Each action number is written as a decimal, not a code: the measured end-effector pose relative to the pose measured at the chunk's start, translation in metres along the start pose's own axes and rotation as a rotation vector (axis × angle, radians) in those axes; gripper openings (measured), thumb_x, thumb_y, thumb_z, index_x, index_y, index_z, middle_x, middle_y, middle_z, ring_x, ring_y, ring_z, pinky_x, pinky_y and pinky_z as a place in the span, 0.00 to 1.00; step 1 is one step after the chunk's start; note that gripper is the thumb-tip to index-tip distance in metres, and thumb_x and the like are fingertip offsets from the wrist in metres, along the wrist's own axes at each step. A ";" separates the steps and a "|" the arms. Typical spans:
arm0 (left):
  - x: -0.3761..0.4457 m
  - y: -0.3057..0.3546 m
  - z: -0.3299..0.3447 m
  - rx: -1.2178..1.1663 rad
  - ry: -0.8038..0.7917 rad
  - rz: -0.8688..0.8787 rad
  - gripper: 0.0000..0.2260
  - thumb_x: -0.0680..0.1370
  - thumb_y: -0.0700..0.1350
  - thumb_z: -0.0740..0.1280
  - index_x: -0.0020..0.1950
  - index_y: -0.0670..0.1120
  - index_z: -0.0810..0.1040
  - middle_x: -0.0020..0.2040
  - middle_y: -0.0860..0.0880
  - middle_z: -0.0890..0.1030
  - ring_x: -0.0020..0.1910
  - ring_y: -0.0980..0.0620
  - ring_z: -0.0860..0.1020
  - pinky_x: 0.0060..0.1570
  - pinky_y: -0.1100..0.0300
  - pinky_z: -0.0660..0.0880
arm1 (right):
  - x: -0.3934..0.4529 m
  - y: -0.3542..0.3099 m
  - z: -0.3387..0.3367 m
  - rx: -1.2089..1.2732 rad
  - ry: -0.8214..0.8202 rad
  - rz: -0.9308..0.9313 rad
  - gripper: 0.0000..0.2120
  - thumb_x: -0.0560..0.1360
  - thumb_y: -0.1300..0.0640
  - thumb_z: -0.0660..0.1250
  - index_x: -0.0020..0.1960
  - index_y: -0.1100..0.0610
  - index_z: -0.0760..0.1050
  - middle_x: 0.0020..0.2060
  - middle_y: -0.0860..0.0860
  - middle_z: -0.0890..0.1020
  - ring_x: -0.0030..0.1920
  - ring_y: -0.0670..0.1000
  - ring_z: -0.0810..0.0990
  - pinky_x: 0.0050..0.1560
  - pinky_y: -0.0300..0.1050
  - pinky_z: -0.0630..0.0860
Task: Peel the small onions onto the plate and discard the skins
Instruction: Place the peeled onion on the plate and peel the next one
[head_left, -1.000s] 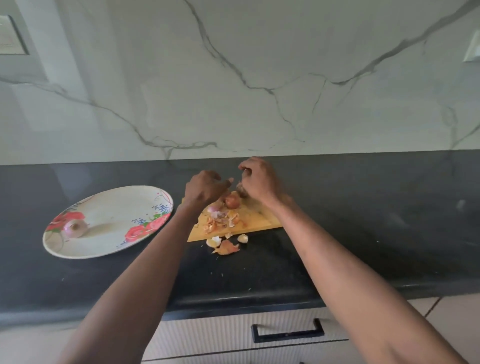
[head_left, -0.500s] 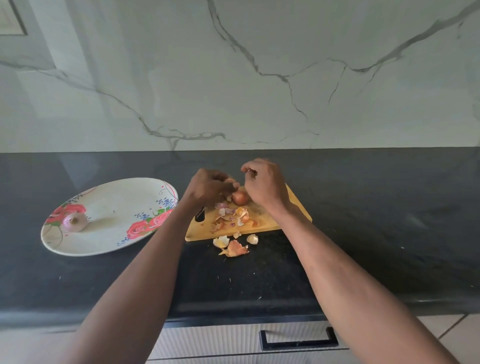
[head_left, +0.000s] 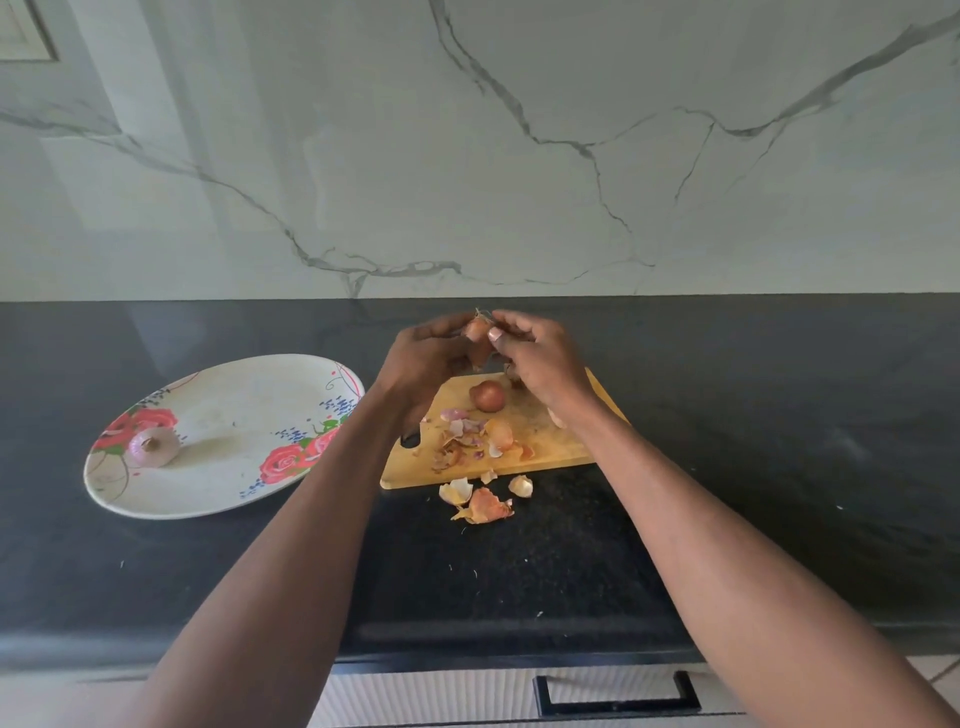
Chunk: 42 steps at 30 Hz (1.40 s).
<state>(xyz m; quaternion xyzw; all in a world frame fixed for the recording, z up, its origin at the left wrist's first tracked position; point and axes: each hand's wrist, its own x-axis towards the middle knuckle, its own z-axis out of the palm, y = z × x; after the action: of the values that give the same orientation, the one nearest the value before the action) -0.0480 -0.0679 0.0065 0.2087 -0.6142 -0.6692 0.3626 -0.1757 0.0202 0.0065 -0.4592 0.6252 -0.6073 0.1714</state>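
Small onion (head_left: 477, 329): pinched between left hand (head_left: 426, 358) and right hand (head_left: 540, 353) above cutting board (head_left: 550, 441) (skins (head_left: 483, 506) on desk (head_left: 779, 415)); peeled onion (head_left: 153, 447) on plate (head_left: 234, 467).

Single head-worn wide-angle view, looking forward and down, near the black countertop (head_left: 779, 415), facing marble wall (head_left: 519, 156)

No text, label, brand, number or sign can be read anywhere in view. The plate (head_left: 223, 457) carries only a painted pattern of red roses and blue flecks, with no lettering.
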 end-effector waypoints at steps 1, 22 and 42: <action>0.000 0.000 0.000 -0.027 -0.012 -0.006 0.11 0.77 0.36 0.71 0.58 0.40 0.83 0.54 0.39 0.85 0.49 0.46 0.83 0.57 0.52 0.80 | 0.000 -0.001 -0.001 0.049 -0.017 0.017 0.09 0.80 0.59 0.67 0.53 0.49 0.85 0.48 0.45 0.87 0.50 0.47 0.84 0.45 0.37 0.76; -0.009 0.007 -0.006 -0.166 -0.096 -0.129 0.14 0.79 0.40 0.69 0.63 0.38 0.80 0.55 0.38 0.83 0.52 0.43 0.83 0.57 0.51 0.81 | -0.001 -0.003 -0.011 0.436 -0.107 0.192 0.08 0.72 0.66 0.73 0.51 0.58 0.83 0.45 0.56 0.87 0.44 0.51 0.84 0.36 0.40 0.76; -0.049 0.005 -0.008 0.017 0.167 0.004 0.04 0.79 0.37 0.70 0.47 0.37 0.83 0.38 0.43 0.84 0.38 0.46 0.83 0.37 0.59 0.81 | -0.037 -0.011 -0.014 0.315 -0.172 0.151 0.08 0.74 0.68 0.71 0.51 0.60 0.81 0.45 0.58 0.86 0.42 0.58 0.86 0.38 0.43 0.82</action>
<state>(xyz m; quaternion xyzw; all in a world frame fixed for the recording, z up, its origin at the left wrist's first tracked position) -0.0095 -0.0372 0.0019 0.2656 -0.5880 -0.6434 0.4119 -0.1631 0.0596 0.0066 -0.4287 0.5382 -0.6417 0.3388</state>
